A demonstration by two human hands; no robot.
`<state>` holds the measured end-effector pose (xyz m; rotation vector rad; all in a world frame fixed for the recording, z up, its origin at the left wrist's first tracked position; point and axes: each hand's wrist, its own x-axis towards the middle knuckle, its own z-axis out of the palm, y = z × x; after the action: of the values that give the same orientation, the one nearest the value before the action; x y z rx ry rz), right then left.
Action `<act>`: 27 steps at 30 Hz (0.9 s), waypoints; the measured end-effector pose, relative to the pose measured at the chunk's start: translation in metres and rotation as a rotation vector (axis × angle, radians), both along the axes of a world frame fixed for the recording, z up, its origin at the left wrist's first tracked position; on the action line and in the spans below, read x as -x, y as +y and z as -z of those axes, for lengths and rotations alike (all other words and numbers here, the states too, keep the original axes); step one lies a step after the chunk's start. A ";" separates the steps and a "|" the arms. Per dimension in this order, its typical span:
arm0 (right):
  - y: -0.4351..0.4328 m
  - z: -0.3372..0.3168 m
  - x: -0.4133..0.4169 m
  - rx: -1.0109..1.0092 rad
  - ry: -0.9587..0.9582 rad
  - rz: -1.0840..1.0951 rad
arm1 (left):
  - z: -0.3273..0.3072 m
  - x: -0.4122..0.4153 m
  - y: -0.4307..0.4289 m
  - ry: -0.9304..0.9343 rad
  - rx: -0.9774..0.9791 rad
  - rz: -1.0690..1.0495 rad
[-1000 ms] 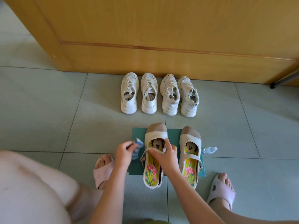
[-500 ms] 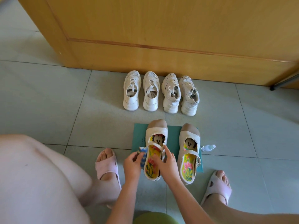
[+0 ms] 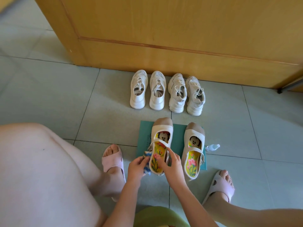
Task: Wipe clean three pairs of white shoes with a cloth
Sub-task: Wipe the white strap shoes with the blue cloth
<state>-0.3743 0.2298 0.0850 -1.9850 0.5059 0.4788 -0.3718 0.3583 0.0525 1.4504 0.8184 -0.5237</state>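
On the near green mat (image 3: 145,133), the right hand (image 3: 170,163) grips the left strap shoe (image 3: 161,133) by its rim while the left hand (image 3: 137,166) pinches the cloth (image 3: 146,155) against its left side, apparently wiping this pair; the next move likely needs firm strokes around the heel.

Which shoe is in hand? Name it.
The left strap shoe on the mat, the only one touched: right hand grips it, left hand holds cloth against it.

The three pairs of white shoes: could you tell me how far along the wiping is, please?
Done: no shoe looks clearly finished. In hand: the left hand holds the cloth against one strap shoe, which the right hand steadies. Left: its partner on the mat and both pairs of sneakers.
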 end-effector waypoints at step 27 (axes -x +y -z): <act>0.010 -0.011 0.023 -0.275 0.304 0.407 | -0.008 0.001 0.000 -0.001 -0.002 0.148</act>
<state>-0.3977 0.2394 0.0959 -1.5023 0.9578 0.5599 -0.3732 0.3580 0.0607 1.5208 0.7146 -0.6339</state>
